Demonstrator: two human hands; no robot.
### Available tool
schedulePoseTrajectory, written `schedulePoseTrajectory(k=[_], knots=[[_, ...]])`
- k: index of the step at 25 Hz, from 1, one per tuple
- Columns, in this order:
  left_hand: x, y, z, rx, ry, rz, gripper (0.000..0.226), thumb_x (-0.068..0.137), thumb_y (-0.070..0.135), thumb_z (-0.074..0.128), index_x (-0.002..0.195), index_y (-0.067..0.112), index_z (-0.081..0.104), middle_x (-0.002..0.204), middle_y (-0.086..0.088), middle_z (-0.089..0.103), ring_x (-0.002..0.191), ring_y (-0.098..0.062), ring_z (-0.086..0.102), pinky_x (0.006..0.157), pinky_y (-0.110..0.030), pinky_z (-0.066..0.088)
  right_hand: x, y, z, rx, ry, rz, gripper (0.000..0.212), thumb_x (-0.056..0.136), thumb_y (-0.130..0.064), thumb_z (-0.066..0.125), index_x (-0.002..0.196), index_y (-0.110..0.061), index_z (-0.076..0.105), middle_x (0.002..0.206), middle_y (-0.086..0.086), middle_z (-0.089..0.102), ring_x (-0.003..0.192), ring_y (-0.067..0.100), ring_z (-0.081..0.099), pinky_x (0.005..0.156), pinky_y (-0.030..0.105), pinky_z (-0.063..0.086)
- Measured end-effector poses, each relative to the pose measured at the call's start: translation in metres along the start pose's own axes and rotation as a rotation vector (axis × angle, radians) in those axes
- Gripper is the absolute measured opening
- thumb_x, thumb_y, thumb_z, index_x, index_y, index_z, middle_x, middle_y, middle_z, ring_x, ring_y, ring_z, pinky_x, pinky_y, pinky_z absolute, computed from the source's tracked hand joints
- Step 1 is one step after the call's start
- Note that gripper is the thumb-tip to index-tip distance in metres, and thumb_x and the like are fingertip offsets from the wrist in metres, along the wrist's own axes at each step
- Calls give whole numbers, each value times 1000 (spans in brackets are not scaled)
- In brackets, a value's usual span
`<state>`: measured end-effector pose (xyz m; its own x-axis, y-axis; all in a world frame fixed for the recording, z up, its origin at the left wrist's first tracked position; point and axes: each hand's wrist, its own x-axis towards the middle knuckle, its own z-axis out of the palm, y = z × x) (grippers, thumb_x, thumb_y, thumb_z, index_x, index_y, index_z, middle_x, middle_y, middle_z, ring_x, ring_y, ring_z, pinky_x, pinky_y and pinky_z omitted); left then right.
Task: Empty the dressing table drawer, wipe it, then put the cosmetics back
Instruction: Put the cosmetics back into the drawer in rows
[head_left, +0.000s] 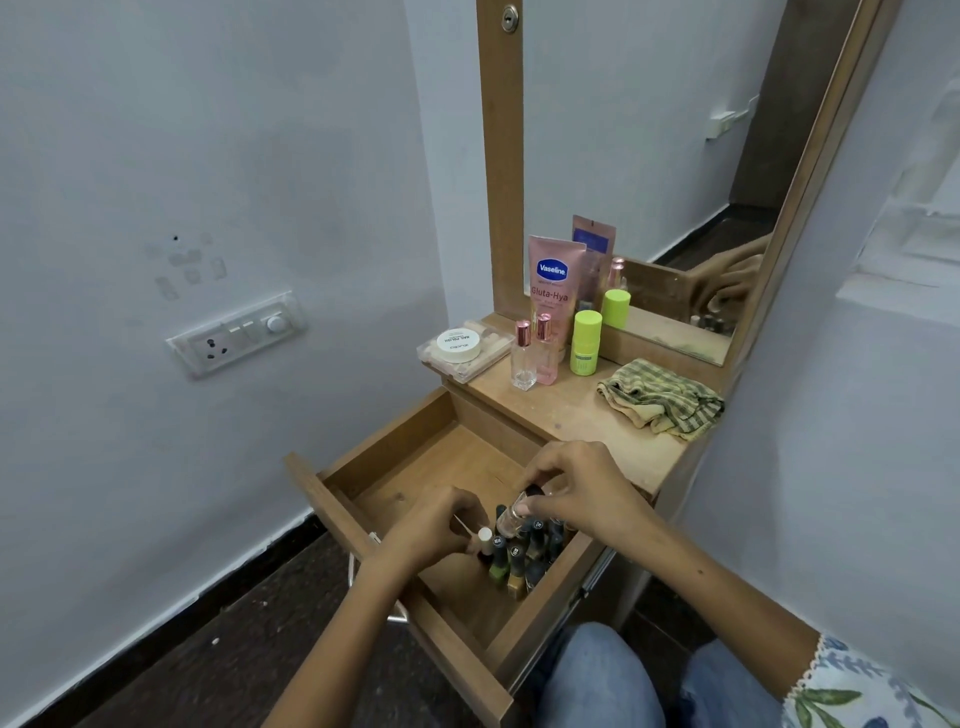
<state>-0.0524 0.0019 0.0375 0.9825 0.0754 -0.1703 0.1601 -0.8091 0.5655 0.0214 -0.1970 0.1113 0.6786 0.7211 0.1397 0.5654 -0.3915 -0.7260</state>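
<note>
The wooden drawer (395, 457) is pulled open below the dressing table top (576, 410). Several nail polish bottles (524, 556) stand packed in its right part. My right hand (582, 488) grips a small clear bottle with a dark cap (514, 512), tilted above the cluster. My left hand (441, 525) pinches a white-capped bottle (485, 540) at the cluster's left edge. On the table top stand a pink Vaseline tube (551, 280), two pink-capped perfume bottles (532, 353) and a lime green bottle (587, 343).
A checked cloth (660, 397) lies crumpled on the table's right. A clear box with a white round jar (460, 345) sits at the table's left edge. The mirror (675, 156) rises behind. A wall socket (236, 332) is at left. My knees are under the drawer.
</note>
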Motion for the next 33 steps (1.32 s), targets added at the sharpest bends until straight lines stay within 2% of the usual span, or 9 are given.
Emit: schedulePoseTrajectory(k=[4, 7, 11, 14, 18, 21, 26, 29, 33], knots=[[-17, -1, -12, 47, 167, 5, 20, 78, 25, 74, 96, 27, 65, 96, 13, 66, 84, 1, 62, 77, -25, 57, -16, -14, 17, -38, -101, 5, 20, 70, -21, 83, 88, -21, 76, 87, -11, 69, 75, -2, 61, 65, 11, 48], [-28, 0, -13, 0, 247, -13, 21, 78, 28, 74, 97, 28, 66, 97, 14, 67, 85, 3, 63, 78, -28, 57, -25, -13, 38, -124, -139, 11, 18, 73, -21, 80, 90, -24, 76, 92, -9, 70, 82, 1, 61, 75, 17, 52], [-33, 8, -11, -17, 262, -5, 20, 79, 28, 73, 98, 29, 66, 99, 14, 67, 86, 3, 62, 79, -31, 57, -36, -11, 61, -320, -243, 32, 19, 85, -16, 68, 104, -15, 68, 108, 4, 65, 100, 18, 61, 86, 26, 51], [-33, 13, -12, -25, 271, -3, 21, 79, 28, 74, 98, 29, 66, 101, 15, 66, 86, 4, 62, 79, -31, 57, -39, -12, 68, -484, -261, 23, 19, 89, -13, 61, 107, -9, 65, 104, 11, 59, 104, 27, 60, 85, 33, 50], [-30, 15, -13, -24, 287, -8, 20, 79, 28, 74, 97, 30, 67, 100, 15, 66, 85, 4, 63, 78, -34, 58, -40, -9, 73, -570, -249, -14, 25, 93, -14, 56, 116, -9, 63, 119, 13, 60, 108, 28, 58, 87, 33, 49], [-30, 19, -13, -34, 298, -11, 21, 79, 28, 73, 99, 27, 67, 104, 11, 67, 88, 2, 63, 79, -35, 57, -42, -7, 68, -513, -235, -4, 21, 91, -21, 60, 109, -13, 68, 117, 9, 61, 103, 23, 61, 82, 30, 48], [-30, 33, -12, -105, 431, 15, 29, 82, 32, 70, 108, 24, 65, 106, 9, 67, 91, 0, 61, 80, -31, 56, -29, 5, 21, -237, -129, 89, 23, 79, -31, 75, 100, -22, 73, 97, -6, 72, 84, 4, 66, 81, 27, 56], [-24, 42, -10, -150, 544, 32, 32, 82, 35, 69, 112, 25, 63, 107, 11, 66, 98, -2, 61, 83, -30, 53, -15, 15, -7, -83, 67, 64, 22, 79, -24, 75, 100, -21, 73, 95, -8, 72, 80, 0, 65, 77, 25, 57], [-8, 57, -16, -147, 534, 72, 47, 83, 35, 69, 126, 24, 56, 128, 7, 59, 122, -8, 49, 99, -26, 35, 21, 35, -36, -176, 360, -15, 22, 80, -20, 74, 102, -16, 72, 99, -4, 71, 79, 4, 65, 77, 28, 53]])
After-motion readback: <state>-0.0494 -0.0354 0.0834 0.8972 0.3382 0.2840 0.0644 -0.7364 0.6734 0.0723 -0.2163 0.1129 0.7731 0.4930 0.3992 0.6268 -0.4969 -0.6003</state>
